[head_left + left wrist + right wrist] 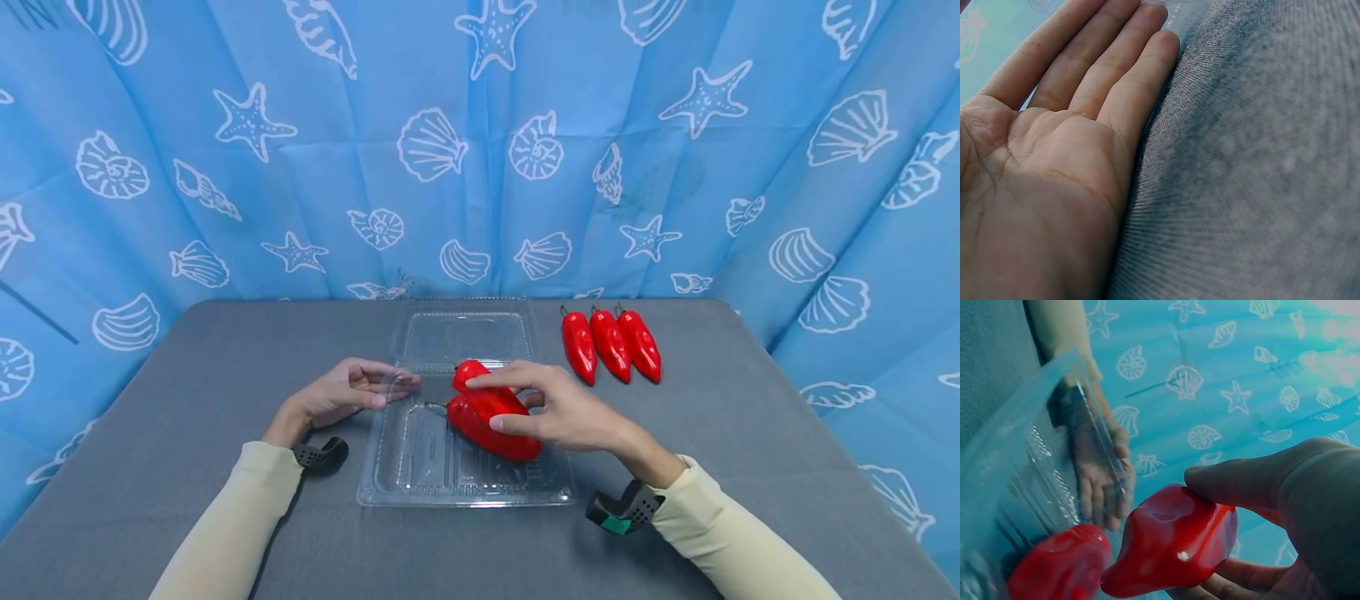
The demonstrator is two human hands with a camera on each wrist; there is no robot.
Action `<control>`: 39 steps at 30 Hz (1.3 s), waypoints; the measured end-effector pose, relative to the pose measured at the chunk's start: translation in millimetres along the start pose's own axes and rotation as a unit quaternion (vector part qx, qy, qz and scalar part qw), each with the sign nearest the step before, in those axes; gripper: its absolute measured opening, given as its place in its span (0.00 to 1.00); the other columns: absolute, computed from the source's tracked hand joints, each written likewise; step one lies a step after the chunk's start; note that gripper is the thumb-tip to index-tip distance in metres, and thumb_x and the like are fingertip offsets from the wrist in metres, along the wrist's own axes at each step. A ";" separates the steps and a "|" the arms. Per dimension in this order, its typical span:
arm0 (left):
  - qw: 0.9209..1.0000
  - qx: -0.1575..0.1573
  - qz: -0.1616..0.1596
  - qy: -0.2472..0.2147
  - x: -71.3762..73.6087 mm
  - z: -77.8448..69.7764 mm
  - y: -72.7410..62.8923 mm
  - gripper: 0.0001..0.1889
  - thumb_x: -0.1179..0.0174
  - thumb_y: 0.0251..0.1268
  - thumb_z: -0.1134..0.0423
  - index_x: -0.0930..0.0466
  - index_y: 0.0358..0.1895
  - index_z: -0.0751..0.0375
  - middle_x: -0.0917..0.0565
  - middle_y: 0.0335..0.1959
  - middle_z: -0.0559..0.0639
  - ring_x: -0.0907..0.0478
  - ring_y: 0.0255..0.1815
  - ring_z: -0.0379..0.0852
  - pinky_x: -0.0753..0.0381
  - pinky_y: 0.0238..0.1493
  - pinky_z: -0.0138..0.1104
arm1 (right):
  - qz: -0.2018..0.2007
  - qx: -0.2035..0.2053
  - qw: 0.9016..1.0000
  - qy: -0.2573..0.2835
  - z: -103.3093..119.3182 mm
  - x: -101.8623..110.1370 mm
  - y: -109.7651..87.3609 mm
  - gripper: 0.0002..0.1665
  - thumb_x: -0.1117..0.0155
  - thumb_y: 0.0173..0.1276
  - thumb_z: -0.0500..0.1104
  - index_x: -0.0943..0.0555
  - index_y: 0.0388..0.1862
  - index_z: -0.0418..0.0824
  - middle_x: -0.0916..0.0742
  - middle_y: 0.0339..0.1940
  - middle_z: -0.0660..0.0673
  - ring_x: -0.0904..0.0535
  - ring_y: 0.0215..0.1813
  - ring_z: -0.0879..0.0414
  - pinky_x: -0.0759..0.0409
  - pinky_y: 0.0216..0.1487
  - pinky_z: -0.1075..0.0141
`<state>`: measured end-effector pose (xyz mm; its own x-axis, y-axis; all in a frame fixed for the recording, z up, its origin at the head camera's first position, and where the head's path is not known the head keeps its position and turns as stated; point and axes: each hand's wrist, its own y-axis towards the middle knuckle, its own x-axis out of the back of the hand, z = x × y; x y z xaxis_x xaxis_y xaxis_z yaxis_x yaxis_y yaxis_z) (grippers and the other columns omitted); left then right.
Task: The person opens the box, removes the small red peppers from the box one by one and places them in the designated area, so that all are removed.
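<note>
A clear plastic clamshell tray (405, 475) lies open on the grey table, its lid (465, 333) flat behind it. Two red peppers are inside. My right hand (551, 408) pinches the upper pepper (471, 375) between thumb and fingers, just above the lower pepper (510, 446). In the right wrist view the held pepper (1175, 540) sits under my thumb (1254, 475), with the other pepper (1060, 562) beside it. My left hand (352, 392) rests edge-on on the table, its straight fingers touching the tray's left rim. The left wrist view shows that palm (1085, 94) flat and holding nothing.
Three more red peppers (611, 343) lie side by side on the table right of the lid. Grey cloth (1260, 156) covers the table. A blue curtain with shell prints (480, 150) closes off the back and sides.
</note>
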<state>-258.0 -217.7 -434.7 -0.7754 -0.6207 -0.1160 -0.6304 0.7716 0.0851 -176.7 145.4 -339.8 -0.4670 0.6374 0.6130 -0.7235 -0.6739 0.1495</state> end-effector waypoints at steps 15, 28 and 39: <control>1.000 0.000 0.004 -0.002 2.3 1.8 -1.0 0.26 0.41 0.66 0.78 0.30 0.68 0.77 0.23 0.67 0.64 0.27 0.70 0.53 0.29 0.70 0.43 | -0.065 -0.001 0.998 -0.027 -1.8 26.9 -4.7 0.34 0.24 0.61 0.41 0.20 0.68 0.46 0.16 0.60 0.46 0.22 0.57 0.49 0.15 0.54 0.54; 1.000 0.006 -0.007 0.007 0.1 -0.6 -0.6 0.25 0.41 0.66 0.78 0.29 0.67 0.76 0.24 0.67 0.66 0.27 0.70 0.53 0.28 0.69 0.42 | -0.093 -0.009 0.994 -0.050 -2.0 42.3 -8.7 0.35 0.23 0.60 0.42 0.21 0.68 0.51 0.17 0.53 0.50 0.22 0.50 0.51 0.16 0.48 0.55; 1.000 0.001 -0.004 0.002 1.0 1.0 -1.2 0.26 0.40 0.66 0.77 0.29 0.67 0.76 0.25 0.67 0.68 0.27 0.70 0.54 0.29 0.69 0.43 | -0.120 -0.050 0.992 0.004 -8.6 61.7 -13.3 0.35 0.25 0.62 0.40 0.22 0.70 0.48 0.21 0.63 0.40 0.20 0.54 0.40 0.11 0.43 0.58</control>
<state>-258.0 -219.1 -435.9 -0.7704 -0.6274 -0.1132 -0.6366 0.7668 0.0824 -200.3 196.9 -310.6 -0.2794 0.7776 0.5633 -0.8604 -0.4631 0.2125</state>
